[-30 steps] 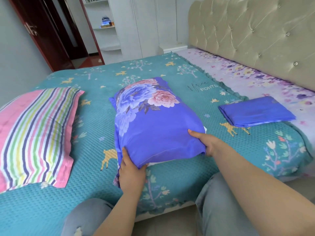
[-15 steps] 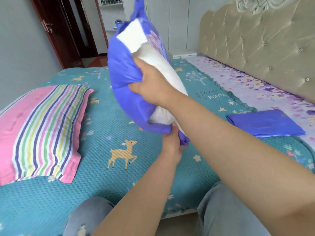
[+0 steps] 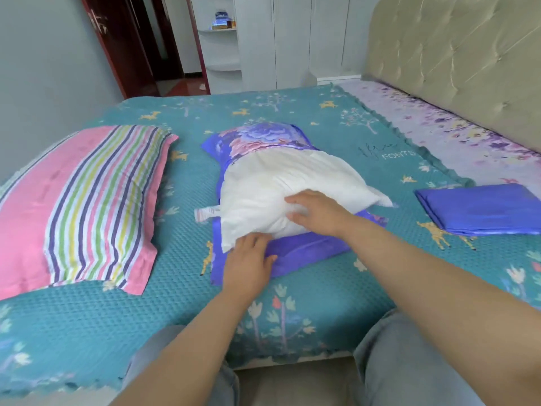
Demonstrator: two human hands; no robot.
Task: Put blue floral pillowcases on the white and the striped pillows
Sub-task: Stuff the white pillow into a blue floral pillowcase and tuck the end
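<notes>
Bed: teal cover [image 3: 336, 276] with deer and trees, spread flat so it makes a soft work place.
Knees: grey trousers [image 3: 409, 361] at the near edge; the person is close to the bed to reach the pillows.
Left hand [image 3: 248, 259]: fingers out nearly straight, flat on the near blue flap. It looks like it pins the case down so it will not slide. It holds nothing.
Right hand [image 3: 319, 212]: fingers spread and a bit bent, pressing on the white pillow. I think it is pushing the pillow deeper in. No grip that I can see.
White pillow [image 3: 272, 194]: middle of the bed, far end inside the case, near end out in the open. A small tag sticks out on its left side.
Floral case [image 3: 257, 139]: wraps the far end of the white pillow and lies under the near end. Only part way on, so this job is not done.
Striped pillow [image 3: 87, 200]: to the left, apart from the white one, bare, waiting its turn.
Folded case [image 3: 480, 206]: blue, to the right, well apart, likely kept for the striped pillow.
Headboard [image 3: 453, 60]: padded, far right, with a purple flower sheet [image 3: 439, 133] under it.
Door [image 3: 117, 39]: dark red, far left.
</notes>
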